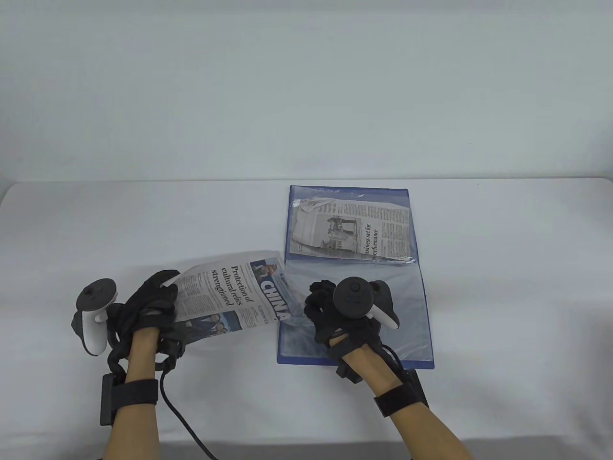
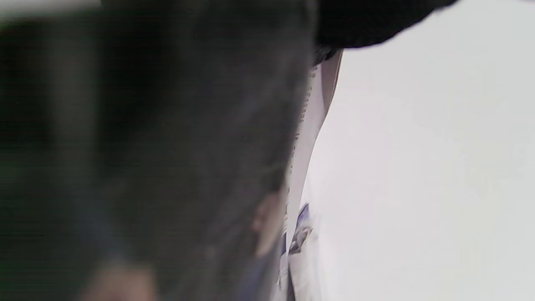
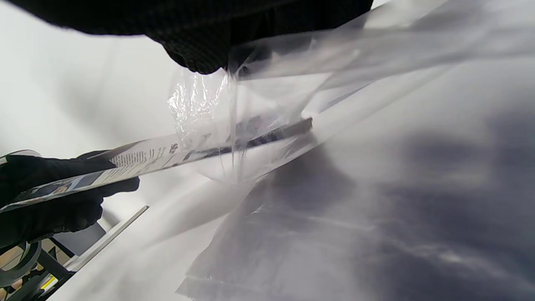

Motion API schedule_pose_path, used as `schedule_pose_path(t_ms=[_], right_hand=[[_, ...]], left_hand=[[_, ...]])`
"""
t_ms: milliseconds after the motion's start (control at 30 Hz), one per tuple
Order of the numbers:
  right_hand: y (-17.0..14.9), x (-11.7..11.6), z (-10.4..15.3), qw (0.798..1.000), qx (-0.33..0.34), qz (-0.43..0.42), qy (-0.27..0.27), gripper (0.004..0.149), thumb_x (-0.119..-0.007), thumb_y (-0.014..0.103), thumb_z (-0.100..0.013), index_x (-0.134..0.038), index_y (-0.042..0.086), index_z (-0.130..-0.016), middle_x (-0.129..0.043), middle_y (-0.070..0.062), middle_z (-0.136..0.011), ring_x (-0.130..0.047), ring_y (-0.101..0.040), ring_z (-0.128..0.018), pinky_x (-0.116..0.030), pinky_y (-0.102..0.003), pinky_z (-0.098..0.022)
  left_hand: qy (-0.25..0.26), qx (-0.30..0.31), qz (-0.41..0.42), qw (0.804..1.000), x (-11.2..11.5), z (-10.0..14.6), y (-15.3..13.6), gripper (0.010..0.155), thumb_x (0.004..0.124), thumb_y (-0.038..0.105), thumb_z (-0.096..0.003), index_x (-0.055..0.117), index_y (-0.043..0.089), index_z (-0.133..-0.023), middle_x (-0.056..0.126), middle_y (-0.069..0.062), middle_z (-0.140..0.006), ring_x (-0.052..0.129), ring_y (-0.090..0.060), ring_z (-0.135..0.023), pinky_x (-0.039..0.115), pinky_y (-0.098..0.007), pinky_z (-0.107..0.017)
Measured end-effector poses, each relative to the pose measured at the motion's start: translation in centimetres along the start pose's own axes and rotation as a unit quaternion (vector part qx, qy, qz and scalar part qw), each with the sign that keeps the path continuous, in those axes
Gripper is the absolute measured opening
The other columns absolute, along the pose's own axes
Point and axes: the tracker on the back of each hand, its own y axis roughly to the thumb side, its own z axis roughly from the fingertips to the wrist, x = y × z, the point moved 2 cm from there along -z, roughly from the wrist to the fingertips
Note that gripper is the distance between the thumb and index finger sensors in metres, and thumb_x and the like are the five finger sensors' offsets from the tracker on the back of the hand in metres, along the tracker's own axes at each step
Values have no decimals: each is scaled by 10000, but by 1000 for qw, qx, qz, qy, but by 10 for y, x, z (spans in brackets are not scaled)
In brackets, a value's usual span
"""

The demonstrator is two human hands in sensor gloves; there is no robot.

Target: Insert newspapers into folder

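A blue folder (image 1: 426,306) with clear plastic sleeves lies open on the table. Its far sleeve holds a crumpled newspaper (image 1: 352,231). My left hand (image 1: 148,306) grips the left end of a folded newspaper (image 1: 230,294) with a "CHINA" masthead, held off the table. Its right end reaches into the mouth of the near sleeve. My right hand (image 1: 322,306) pinches the sleeve's clear upper layer (image 3: 234,75) and lifts it at the folder's left edge. In the right wrist view the newspaper's edge (image 3: 167,156) passes under the lifted plastic. The left wrist view is mostly blocked by the dark glove, with a strip of newspaper (image 2: 307,138).
The table is covered with a white cloth (image 1: 96,230). A black cable (image 1: 182,421) trails from my left wrist toward the front edge. A white wall stands behind the table.
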Motion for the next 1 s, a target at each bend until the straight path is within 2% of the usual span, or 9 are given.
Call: schedule_pose_path(t_ms=[200, 367, 467, 633, 733, 867, 1000], right_hand=[[-1, 0, 0, 1000, -2, 3, 5, 370, -747, 271, -571, -708, 39, -856, -510, -250, -1031, -477, -511, -958, -339, -750, -628], [-1, 0, -1, 1000, -1, 3, 7, 368, -747, 270, -571, -709, 39, -856, -509, -249, -1031, -477, -510, -958, -340, -750, -629], [0, 0, -1, 1000, 0, 4, 7, 370, -747, 271, -571, -709, 38, -856, -510, -249, -1031, -479, -510, -958, -340, -750, -629], [1, 5, 1, 1000, 4, -3, -1, 368, -746, 271, -571, -709, 41, -856, -509, -248, -1032, -477, -508, -960, -339, -749, -631], [-1, 4, 0, 1000, 1, -6, -1, 368, -746, 270, -571, -709, 40, -856, -508, -248, -1032, -477, -509, -959, -338, -750, -630], [0, 5, 1, 1000, 1, 1, 2, 368, -746, 270, -571, -710, 39, -855, -510, -247, -1032, -476, -509, -959, -338, -751, -629], [2, 7, 2, 1000, 5, -6, 1, 368, -746, 270, -570, -711, 39, -854, -510, -248, -1032, -476, -509, -960, -337, -752, -629]], left_hand=[[-55, -3, 33, 998, 13, -17, -12, 458, 705, 322, -646, 637, 329, -1099, 839, -67, -1010, 1069, -78, -403, 940, -336, -480], [-72, -50, 17, 996, 22, -27, -23, 470, 702, 316, -645, 626, 289, -1108, 864, -84, -985, 1079, -61, -367, 961, -321, -445], [-74, -76, 41, 994, 19, -28, -30, 468, 707, 311, -644, 636, 288, -1106, 872, -103, -976, 1081, -55, -356, 964, -318, -435], [-77, -46, 85, 992, 8, -21, -25, 459, 719, 303, -639, 668, 306, -1096, 881, -99, -968, 1082, -64, -337, 966, -322, -418], [-75, -9, 43, 996, 10, -14, -8, 454, 717, 306, -637, 669, 326, -1088, 885, -91, -966, 1077, -75, -326, 959, -328, -413], [-53, -36, -46, 997, 13, -5, 8, 458, 712, 313, -637, 661, 332, -1091, 897, -65, -953, 1072, -54, -312, 963, -312, -405], [-47, -50, -24, 997, 15, -12, -6, 463, 708, 323, -640, 648, 337, -1099, 897, -66, -954, 1067, -55, -320, 957, -315, -413]])
